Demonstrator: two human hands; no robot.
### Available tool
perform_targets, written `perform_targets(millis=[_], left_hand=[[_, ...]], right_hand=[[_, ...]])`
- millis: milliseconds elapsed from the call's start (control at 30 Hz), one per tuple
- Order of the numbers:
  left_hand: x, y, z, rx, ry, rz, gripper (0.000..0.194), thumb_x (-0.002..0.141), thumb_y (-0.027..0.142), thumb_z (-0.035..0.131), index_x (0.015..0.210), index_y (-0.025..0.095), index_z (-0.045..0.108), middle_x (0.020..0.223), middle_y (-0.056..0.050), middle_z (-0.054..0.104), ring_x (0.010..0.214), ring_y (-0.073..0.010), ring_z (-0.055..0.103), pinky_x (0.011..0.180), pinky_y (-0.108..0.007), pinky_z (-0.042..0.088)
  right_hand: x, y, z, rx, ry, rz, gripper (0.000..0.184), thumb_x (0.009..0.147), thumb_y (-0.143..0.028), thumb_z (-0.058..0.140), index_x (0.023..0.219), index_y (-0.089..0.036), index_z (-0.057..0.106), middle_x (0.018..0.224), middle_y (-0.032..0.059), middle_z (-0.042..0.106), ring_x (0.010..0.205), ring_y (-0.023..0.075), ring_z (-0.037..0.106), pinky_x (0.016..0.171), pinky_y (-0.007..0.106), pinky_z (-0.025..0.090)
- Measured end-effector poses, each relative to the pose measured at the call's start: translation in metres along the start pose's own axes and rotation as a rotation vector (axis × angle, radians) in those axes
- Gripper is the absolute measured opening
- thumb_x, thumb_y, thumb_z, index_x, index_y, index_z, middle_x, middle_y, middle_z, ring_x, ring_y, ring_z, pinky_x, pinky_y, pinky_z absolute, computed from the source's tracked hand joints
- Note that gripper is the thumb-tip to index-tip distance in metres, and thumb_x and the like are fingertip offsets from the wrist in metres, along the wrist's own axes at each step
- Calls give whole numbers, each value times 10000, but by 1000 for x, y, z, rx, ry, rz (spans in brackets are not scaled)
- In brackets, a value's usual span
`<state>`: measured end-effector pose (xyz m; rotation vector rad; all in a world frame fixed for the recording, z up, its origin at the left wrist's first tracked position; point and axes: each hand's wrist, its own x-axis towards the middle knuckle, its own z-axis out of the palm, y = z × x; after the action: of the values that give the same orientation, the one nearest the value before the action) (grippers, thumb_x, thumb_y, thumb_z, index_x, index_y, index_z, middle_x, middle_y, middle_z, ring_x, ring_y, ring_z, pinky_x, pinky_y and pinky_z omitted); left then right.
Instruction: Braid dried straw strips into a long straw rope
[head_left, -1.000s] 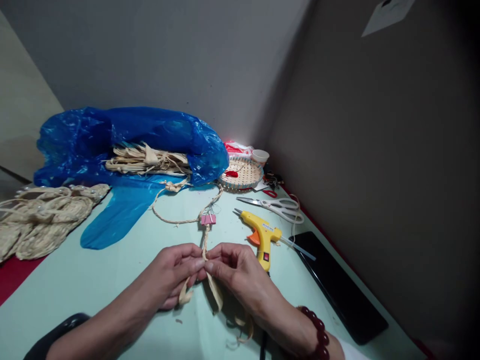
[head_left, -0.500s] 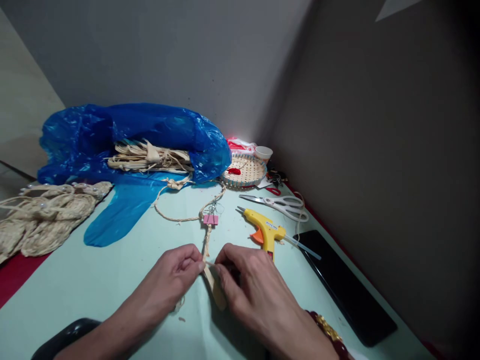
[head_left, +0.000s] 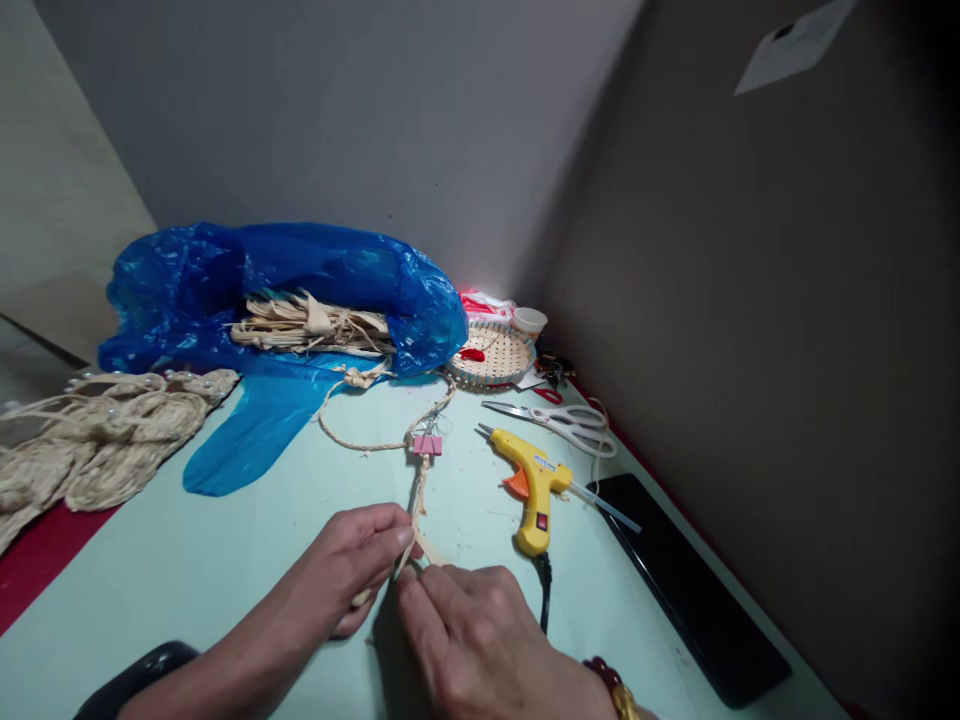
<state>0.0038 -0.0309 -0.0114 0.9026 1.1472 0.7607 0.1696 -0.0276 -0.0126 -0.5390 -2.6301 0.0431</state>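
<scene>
A thin braid of pale dried plant fibre (head_left: 421, 488) runs toward me from a pink binder clip (head_left: 427, 445), which grips it on the table. Past the clip the cord curves into a loop (head_left: 360, 446). My left hand (head_left: 371, 560) pinches the braid at its near end between thumb and fingers. Just below and to the right, my right hand (head_left: 472, 630) has its fingers closed on a loose fibre strand coming off that end. Its fingertips are partly hidden. A yellow glue gun (head_left: 534, 485) lies right of the braid.
White-handled scissors (head_left: 574, 425) and a black flat slab (head_left: 690, 590) lie to the right. A round woven basket (head_left: 499, 358) stands at the back beside a blue plastic bag (head_left: 427, 300) with fibre bundles (head_left: 315, 325). Woven fibre pieces (head_left: 135, 440) sit at left.
My right hand has moved down and left, pulling a strand toward me and uncovering the glue gun's handle. My left hand still pinches the braid. The view has shifted slightly.
</scene>
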Motion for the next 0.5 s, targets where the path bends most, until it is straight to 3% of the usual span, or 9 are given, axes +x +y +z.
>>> perform_targets(millis=[133,233,333,433,500], left_hand=[[-1,1,1,57,23,38,360,765,526,612,687,199,482,423,152,258,330,-20,130,333,-173,57],[0,-1,0,53,39,44,334,776,496,614,710,197,480,462,143,297,354,-21,154,348,-168,82],[1,-2,1,59,19,63,310,785,487,604,747,199,495,470,142,317,354,-27,148,346,-175,88],[0,-2,2,136,44,70,300,772,478,606,735,192,523,480,128,352,355,-37,170,354,-189,99],[-2,-1,4,233,68,98,270,794,445,577,738,182,549,511,111,370,396,-55,231,389,-193,152]], right_hand=[[3,0,-7,93,137,184,175,839,-162,474,715,-150,596,645,44,572,599,182,475,580,324,338],[7,5,-16,262,202,455,147,886,-220,492,913,-160,624,829,62,627,775,198,536,735,343,374],[10,15,-19,559,74,668,188,920,-294,504,1046,-185,591,893,44,639,817,175,563,725,289,393],[11,23,-12,809,-57,747,207,945,-316,458,882,-186,607,669,-14,572,643,128,516,610,241,360],[11,26,-6,893,-61,770,249,934,-314,470,773,-174,598,597,-33,498,576,105,451,561,228,324]])
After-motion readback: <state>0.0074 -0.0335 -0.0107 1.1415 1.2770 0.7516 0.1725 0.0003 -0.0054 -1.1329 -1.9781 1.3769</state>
